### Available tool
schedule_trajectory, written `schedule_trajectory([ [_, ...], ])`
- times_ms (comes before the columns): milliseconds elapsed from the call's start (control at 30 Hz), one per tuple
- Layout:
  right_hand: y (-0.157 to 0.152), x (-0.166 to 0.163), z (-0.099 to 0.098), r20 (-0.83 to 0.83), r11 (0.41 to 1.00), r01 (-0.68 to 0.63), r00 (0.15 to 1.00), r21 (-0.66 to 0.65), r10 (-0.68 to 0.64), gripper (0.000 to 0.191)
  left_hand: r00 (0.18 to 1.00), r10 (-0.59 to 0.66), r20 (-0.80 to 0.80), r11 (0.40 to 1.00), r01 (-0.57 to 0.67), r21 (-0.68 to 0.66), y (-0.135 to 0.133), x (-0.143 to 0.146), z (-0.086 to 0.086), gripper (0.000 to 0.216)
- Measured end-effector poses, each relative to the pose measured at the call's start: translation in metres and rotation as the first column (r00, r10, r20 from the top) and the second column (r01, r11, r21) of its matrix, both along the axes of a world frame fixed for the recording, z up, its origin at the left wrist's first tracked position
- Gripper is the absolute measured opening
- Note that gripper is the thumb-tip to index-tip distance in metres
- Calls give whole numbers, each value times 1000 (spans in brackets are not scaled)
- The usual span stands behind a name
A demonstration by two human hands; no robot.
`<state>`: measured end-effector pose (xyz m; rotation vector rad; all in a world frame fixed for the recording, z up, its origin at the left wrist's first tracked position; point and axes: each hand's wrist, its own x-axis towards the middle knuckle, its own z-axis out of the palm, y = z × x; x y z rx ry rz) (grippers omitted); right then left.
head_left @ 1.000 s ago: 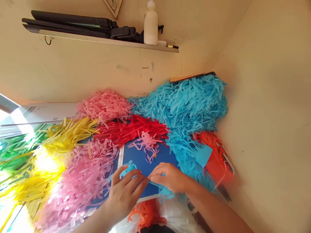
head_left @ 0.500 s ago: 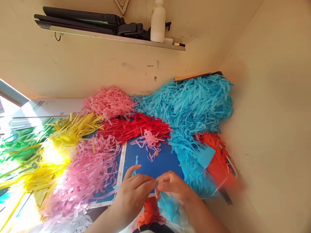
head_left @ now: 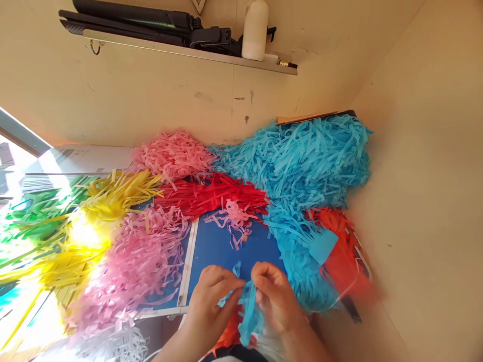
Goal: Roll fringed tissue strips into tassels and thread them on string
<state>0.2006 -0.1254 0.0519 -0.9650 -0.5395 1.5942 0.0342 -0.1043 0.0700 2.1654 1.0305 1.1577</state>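
Close together near the front edge of the blue table (head_left: 226,246), both hands work on a fringed strip of light blue tissue paper (head_left: 248,317). My left hand (head_left: 209,304) pinches the strip's left side, with bits of blue showing between its fingers. Thumb and forefinger of my right hand (head_left: 275,294) are closed on its upper end, and the fringe hangs down between the hands. Orange-red paper fringe (head_left: 227,334) lies below them, partly hidden by the hands. A small bunch of pink shreds (head_left: 232,221) sits beyond the hands.
A large light blue fringe pile (head_left: 313,161) is at back right, with orange-red fringe (head_left: 335,231) beside it. Red (head_left: 211,196), pink (head_left: 139,256), yellow (head_left: 109,201) and green (head_left: 37,216) heaps spread leftward. A wall shelf (head_left: 188,53) holds a white bottle (head_left: 255,30) and black tools.
The blue strip has come up between my hands and now hangs in view. My right hand has risen slightly, and my left fingers have folded in. The view has shifted a little.
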Motion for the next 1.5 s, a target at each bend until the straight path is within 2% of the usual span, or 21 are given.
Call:
schedule_trajectory([
  [133, 0, 0, -1, 35, 999, 38, 999, -1, -38, 33, 1000, -16, -5, 997, 16, 77, 3, -4, 6, 12],
  [233, 0, -4, 1, 51, 996, 58, 997, 61, -61, 34, 999, 34, 0, 992, -34, 120, -1, 5, 3, 4],
  [367, 0, -6, 0, 124, 982, 93, 986, 162, -114, 29, 998, 47, 45, 996, -50, 80, -3, 17, -7, 4],
  [467, -2, -7, -8, 191, 975, 127, 968, 184, -162, 21, 993, 31, 110, 999, -34, 22, -2, 20, -12, 7],
  [567, -6, -10, -15, 220, 965, 161, 954, 207, -206, 15, 985, 41, 169, 996, -27, -83, -4, 21, -16, 9],
  [667, -7, -12, -12, 305, 950, 127, 928, 285, -216, 13, 959, 129, 252, 955, -51, -293, -4, 20, -18, 12],
  [733, 0, -8, -5, 381, 934, 34, 907, 357, -178, 15, 935, 194, 298, 858, -14, -513, -1, 16, -18, 11],
  [767, 8, -3, -1, 443, 922, -43, 885, 386, -144, 15, 926, 198, 320, 781, 49, -623, 2, 14, -17, 16],
  [800, 19, 5, 2, 540, 909, -132, 834, 396, -115, 14, 918, 188, 349, 690, 130, -712, 5, 11, -16, 22],
  [833, 34, 13, 4, 690, 900, -238, 718, 365, -90, 15, 903, 184, 389, 600, 210, -772, 8, 8, -15, 26],
  [867, 52, 23, 5, 834, 894, -337, 548, 295, -68, 16, 878, 195, 437, 518, 285, -806, 10, 5, -14, 29],
  [900, 72, 34, 4, 952, 904, -387, 299, 183, -64, 21, 842, 231, 488, 450, 352, -821, 12, 4, -13, 30],
  [933, 93, 44, 1, 1000, 912, -410, -20, 14, -24, 26, 796, 282, 535, 396, 411, -821, 13, 3, -12, 31],
  [967, 114, 53, -3, 991, 915, -401, -136, -50, -6, 27, 750, 332, 573, 353, 464, -812, 13, 4, -11, 32],
  [1033, 149, 64, -12, 960, 905, -404, -278, -134, 18, 29, 678, 394, 621, 289, 550, -784, 11, 7, -11, 33],
  [1133, 180, 67, -24, 923, 882, -424, -385, -205, 30, 30, 670, 415, 616, 247, 569, -785, 6, 14, -15, 43],
  [1267, 187, 64, -26, 884, 874, -417, -467, -248, 27, 29, 743, 399, 538, 224, 490, -842, 4, 15, -23, 54],
  [1400, 178, 71, -19, 895, 897, -398, -445, -194, -4, 29, 791, 379, 480, 277, 398, -875, 6, 14, -25, 56],
  [1500, 167, 80, -18, 916, 910, -382, -402, -160, -8, 32, 795, 362, 486, 276, 407, -871, 6, 19, -28, 56],
])
